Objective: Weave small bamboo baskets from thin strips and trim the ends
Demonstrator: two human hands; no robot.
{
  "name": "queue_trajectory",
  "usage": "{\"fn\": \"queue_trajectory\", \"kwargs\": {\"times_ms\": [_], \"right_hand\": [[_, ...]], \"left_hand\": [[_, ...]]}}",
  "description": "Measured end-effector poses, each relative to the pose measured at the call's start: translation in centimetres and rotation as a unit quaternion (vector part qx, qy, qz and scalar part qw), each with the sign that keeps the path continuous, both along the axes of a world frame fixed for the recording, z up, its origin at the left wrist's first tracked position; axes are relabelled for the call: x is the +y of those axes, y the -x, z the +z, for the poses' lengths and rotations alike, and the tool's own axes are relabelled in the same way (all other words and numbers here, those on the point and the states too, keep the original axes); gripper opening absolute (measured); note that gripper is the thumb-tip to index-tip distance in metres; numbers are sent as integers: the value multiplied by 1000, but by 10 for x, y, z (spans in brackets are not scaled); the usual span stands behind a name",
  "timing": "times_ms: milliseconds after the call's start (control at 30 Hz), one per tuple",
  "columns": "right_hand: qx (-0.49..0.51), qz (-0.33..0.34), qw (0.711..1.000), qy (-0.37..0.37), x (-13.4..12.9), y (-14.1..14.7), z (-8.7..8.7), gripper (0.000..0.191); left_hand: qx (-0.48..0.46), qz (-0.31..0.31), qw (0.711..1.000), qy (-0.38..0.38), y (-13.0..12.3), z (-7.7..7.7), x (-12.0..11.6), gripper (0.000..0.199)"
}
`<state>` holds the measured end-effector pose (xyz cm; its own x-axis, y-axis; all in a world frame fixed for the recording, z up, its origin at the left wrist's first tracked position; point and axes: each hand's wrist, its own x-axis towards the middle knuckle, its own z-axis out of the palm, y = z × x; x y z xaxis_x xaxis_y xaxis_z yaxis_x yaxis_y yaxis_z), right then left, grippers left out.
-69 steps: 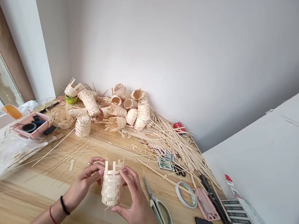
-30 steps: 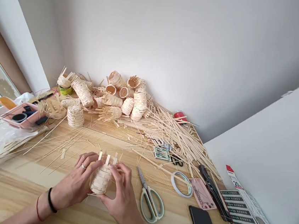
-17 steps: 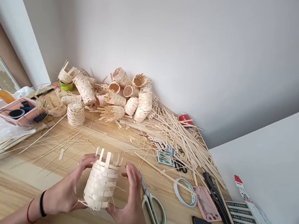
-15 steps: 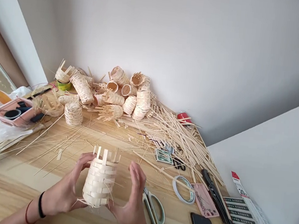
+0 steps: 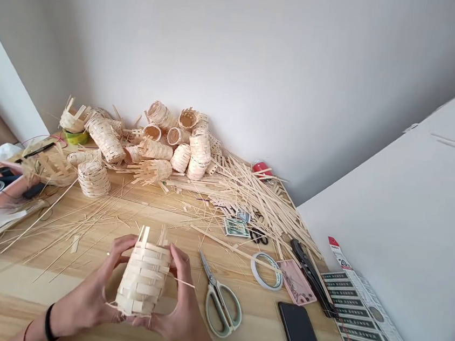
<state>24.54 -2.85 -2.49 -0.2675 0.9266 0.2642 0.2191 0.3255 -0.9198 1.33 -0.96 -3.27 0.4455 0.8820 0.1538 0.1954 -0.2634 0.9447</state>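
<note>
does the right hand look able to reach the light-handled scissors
Probably yes: the light-handled scissors lie uncovered beside the right hand, though it would first have to release the woven basket.

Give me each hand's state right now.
Left hand: holding the woven basket by its left side.
Right hand: holding the same basket by its right side.
</note>
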Motion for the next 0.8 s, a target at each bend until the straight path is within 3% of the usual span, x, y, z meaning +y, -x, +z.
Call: {"fn": "queue_trajectory", "kwargs": {"times_ms": [133, 300, 533, 633, 800], "right_hand": [[-35, -24, 999, -23, 5, -5, 0, 110], [-63, -17, 997, -48, 6, -7, -1, 114], [-88, -56, 991, -81, 8, -7, 0, 109], [-134, -75, 982, -112, 10, -9, -1, 113], [-197, -12, 972, -128, 9, -7, -4, 116]], "left_hand": [[33, 37, 997, -55, 1, -3, 3, 101], [109, 21, 979, -169, 3, 4, 1, 103], [101, -55, 987, -115, 9, 18, -1, 101], [120, -37, 984, -126, 11, 17, 0, 99], [155, 1, 975, -159, 4, 6, 1, 87]]}}
